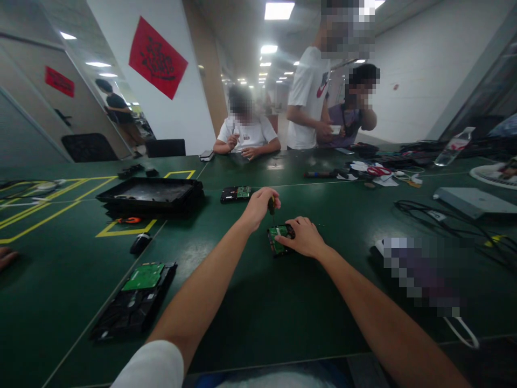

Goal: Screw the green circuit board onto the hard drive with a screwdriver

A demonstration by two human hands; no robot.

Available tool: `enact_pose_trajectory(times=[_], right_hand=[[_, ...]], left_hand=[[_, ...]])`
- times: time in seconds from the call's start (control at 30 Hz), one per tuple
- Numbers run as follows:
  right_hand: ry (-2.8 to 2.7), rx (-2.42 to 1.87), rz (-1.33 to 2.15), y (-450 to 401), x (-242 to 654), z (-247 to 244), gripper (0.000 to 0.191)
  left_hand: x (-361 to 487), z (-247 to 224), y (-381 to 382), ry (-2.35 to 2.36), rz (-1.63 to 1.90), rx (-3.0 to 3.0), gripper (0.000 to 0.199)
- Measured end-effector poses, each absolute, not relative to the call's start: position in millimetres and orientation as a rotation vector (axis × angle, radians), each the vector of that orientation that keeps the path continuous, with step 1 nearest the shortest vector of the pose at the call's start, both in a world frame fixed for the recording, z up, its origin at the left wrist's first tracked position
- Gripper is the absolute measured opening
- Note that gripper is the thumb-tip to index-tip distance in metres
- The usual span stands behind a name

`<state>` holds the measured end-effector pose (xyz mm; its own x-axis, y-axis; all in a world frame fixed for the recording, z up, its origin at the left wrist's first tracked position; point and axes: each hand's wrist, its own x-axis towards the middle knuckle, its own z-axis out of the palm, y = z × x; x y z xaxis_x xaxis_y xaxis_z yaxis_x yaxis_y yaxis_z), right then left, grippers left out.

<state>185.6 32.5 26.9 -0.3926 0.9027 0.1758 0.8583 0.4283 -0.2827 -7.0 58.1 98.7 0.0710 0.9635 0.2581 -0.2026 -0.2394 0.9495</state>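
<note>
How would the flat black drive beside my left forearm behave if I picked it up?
The drive looks stiff and probably heavy for its size, given its solid-looking body. Its green circuit board lies exposed, so may be fragile. Lying flat, it seems unlikely to roll.

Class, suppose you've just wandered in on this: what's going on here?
The left hand grips a screwdriver, its shaft pointing down at a small black unit with a green circuit board. The right hand holds that unit on the table. Whether the tip touches is too small to tell. Two similar board-topped items lie farther off and nearer left.
</note>
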Motion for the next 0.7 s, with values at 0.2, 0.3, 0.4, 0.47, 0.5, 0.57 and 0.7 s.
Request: enact_pose_trajectory(times=[0.2, 0.3, 0.4, 0.47, 0.5, 0.57, 0.7], right_hand=[[-2.386, -1.523, 0.224, 32.9, 186.2, 26.2, 0.076], [-2.38, -1.524, 0.219, 33.0, 186.5, 25.5, 0.076], [-2.373, -1.522, 0.218, 33.0, 186.4, 24.9, 0.077], [-2.367, -1.523, 0.223, 32.8, 186.1, 24.6, 0.076], [-2.364, -1.526, 0.226, 32.6, 185.9, 24.5, 0.075], [-2.361, -1.53, 0.231, 32.3, 185.7, 24.7, 0.075], [-2.361, -1.524, 0.235, 31.8, 186.3, 25.3, 0.077]], left_hand=[[-1.7, 96.0, 57.6, 0.745, 1.387, 1.138, 0.018], [-6.1, 95.4, 60.6, 0.854, 1.425, 1.254, 0.017], [-9.4, 95.0, 62.1, 0.846, 1.385, 1.296, 0.019], [-9.1, 94.7, 61.7, 0.796, 1.332, 1.261, 0.022], [-8.4, 94.5, 61.3, 0.776, 1.313, 1.234, 0.023], [-6.4, 94.0, 60.4, 0.76, 1.305, 1.179, 0.023], [-3.5, 93.5, 59.6, 0.782, 1.351, 1.159, 0.021]])
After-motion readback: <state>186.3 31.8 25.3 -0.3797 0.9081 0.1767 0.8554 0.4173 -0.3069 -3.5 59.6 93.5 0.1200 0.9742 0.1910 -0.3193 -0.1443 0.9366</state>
